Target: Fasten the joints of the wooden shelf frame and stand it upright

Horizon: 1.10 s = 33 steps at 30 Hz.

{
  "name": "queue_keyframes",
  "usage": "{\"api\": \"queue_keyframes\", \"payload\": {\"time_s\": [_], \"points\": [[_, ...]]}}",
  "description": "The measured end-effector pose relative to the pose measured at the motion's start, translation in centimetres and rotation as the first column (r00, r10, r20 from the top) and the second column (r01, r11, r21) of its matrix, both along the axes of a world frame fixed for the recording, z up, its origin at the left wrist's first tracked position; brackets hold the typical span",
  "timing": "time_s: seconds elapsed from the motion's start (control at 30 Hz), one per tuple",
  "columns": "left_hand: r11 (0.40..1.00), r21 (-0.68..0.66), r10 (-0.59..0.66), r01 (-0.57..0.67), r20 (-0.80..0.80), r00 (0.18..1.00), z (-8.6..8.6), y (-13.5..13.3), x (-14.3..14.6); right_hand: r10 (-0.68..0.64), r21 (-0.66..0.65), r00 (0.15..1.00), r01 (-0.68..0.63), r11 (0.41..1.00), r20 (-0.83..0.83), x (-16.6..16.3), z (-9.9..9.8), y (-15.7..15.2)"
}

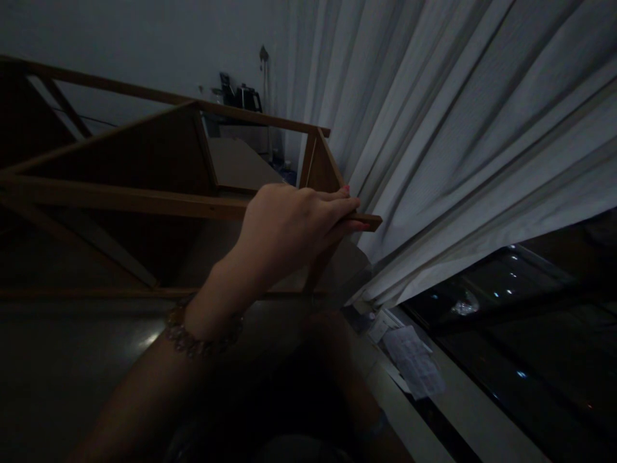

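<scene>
A wooden shelf frame [193, 200], with brown rails and dark panels, stretches from the left edge to the middle of the head view. Near its right end, my left hand [294, 215] is closed over the upper front rail, fingers wrapped round the corner. A beaded bracelet [197, 344] circles my left wrist. Lower down, my right hand [328, 334] is near the bottom of the frame's right end. It is dark and blurred, so its fingers and anything in them cannot be made out.
A long pale curtain [434, 128] hangs just right of the frame. Beyond it lies a dark window [511, 321] with light reflections. Crumpled papers [414, 363] lie on the sill. A dark kettle [248, 98] stands behind the frame. The room is dim.
</scene>
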<state>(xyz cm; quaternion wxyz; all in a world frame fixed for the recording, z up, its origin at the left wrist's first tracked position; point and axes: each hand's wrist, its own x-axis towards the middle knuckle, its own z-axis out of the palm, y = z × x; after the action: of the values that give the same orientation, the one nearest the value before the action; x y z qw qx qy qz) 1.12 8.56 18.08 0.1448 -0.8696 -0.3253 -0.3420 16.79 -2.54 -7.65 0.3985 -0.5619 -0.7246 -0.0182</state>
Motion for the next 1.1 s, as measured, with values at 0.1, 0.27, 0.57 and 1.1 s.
{"api": "queue_keyframes", "payload": {"time_s": [0.1, 0.27, 0.57, 1.1], "points": [[1.0, 0.01, -0.008, 0.008, 0.007, 1.0, 0.0, 0.0, 0.0, 0.098, -0.036, 0.994, -0.097, 0.995, 0.051, 0.3, -0.2, 0.1], [1.0, 0.001, -0.011, 0.011, 0.002, 1.0, 0.1, 0.0, 0.0, 0.195, -0.086, 0.976, -0.187, 0.978, 0.097, 1.3, 0.3, 0.3], [1.0, 0.004, 0.004, -0.004, 0.004, 1.0, 0.0, 0.1, 0.0, 0.192, -0.077, 0.981, -0.192, 0.978, 0.001, 0.8, 1.4, 1.2], [0.999, 0.006, 0.048, -0.048, 0.003, 0.999, -0.1, -0.1, 0.0, -0.017, -0.021, 0.99, 0.015, 1.0, -0.139, 0.4, 0.9, -0.6]]}}
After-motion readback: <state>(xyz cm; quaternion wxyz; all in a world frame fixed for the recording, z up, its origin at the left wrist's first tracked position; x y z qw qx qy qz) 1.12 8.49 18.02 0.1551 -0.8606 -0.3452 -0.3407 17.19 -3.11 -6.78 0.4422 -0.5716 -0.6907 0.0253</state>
